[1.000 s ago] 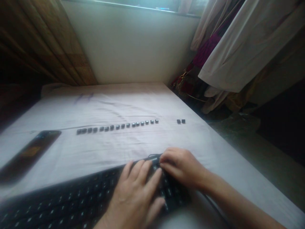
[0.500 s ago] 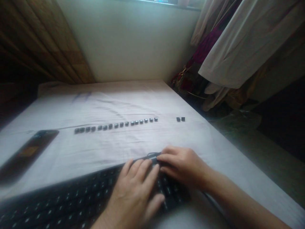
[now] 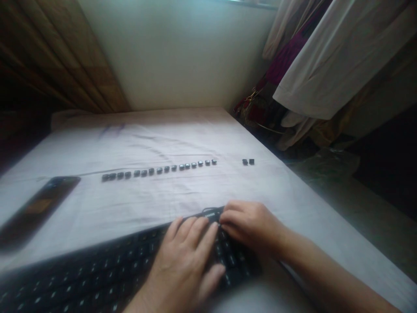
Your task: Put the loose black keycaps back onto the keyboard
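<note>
A black keyboard lies across the front of the bed-like surface, its right end under both hands. My left hand rests flat on the keys with fingers stretched and thumb apart. Over the top right corner of the keyboard, my right hand has its fingertips pressed together at the keys. Whatever is between those fingertips, if anything, is hidden. Beyond the keyboard stands a long row of small dark keycaps. Two more dark keycaps sit apart to the right of the row.
A dark phone lies at the left on the pale sheet. Clothes hang at the right, past the sheet's edge. A curtain hangs at the far left beside a pale wall.
The fingers of my right hand have drawn in and shifted slightly right, uncovering more of the keyboard's label. My left hand has stayed nearly still.
</note>
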`<state>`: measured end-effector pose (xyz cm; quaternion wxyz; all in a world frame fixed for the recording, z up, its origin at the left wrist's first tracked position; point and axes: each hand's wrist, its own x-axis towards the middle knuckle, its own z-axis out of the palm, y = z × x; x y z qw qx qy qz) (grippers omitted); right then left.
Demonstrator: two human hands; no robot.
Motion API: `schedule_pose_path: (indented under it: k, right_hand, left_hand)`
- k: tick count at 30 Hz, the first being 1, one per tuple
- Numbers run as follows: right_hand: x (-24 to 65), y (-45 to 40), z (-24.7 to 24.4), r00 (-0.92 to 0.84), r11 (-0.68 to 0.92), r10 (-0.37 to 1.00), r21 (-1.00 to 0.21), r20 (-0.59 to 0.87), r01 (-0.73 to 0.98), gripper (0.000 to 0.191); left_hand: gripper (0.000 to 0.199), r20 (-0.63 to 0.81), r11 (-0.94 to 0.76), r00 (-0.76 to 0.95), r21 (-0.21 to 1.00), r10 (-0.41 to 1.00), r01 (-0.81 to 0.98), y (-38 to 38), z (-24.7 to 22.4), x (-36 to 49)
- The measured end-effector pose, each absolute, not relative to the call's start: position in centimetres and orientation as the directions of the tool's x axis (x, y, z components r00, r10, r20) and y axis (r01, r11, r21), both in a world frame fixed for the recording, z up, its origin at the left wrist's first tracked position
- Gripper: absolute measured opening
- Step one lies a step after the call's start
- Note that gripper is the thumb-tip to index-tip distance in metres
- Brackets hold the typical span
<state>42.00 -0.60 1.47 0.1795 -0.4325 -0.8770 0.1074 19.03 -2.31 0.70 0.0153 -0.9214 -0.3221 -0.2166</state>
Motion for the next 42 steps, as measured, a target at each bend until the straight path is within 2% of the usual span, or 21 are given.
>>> schedule_pose_path:
  k: [9,15,20,24,30,37,42]
  right_hand:
    - [41.8,-0.5,1.4,-0.457,0.501,0.86,-0.547,0.227,0.671,0.013]
    - [41.3,-0.4,1.2,-0.462,0.522,0.851,-0.492,0.249,0.696,0.017]
    - [41.5,-0.4,1.5,-0.453,0.488,0.868,-0.521,0.204,0.701,0.017]
    - [42.0,-0.5,2.0,-0.514,0.503,0.845,-0.546,0.148,0.67,0.008]
    - [42.0,-0.5,2.0,-0.501,0.49,0.854,-0.538,0.14,0.686,0.007]
    - [41.7,-0.4,2.5,-0.449,0.417,0.886,-0.626,0.118,0.659,0.008]
    - [41.4,-0.6,2.6,-0.362,0.299,0.93,-0.683,0.054,0.666,0.012]
  left_hand:
    - [0.054,0.394,-0.782,0.695,0.116,0.602,0.612,-2.4,0.5,19.2]
    - [0.056,0.376,-0.783,0.7,0.128,0.606,0.609,-2.3,0.8,19.4]
    - [0.054,0.364,-0.778,0.698,0.142,0.616,0.612,-2.3,0.7,19.3]
    - [0.054,0.367,-0.774,0.691,0.161,0.622,0.612,-2.3,0.7,19.3]
    - [0.051,0.385,-0.778,0.686,0.168,0.618,0.606,-2.4,0.7,19.2]
    - [0.047,0.392,-0.785,0.694,0.145,0.604,0.602,-2.3,1.0,19.2]
    - [0.045,0.396,-0.795,0.708,0.109,0.585,0.597,-2.4,1.2,19.3]
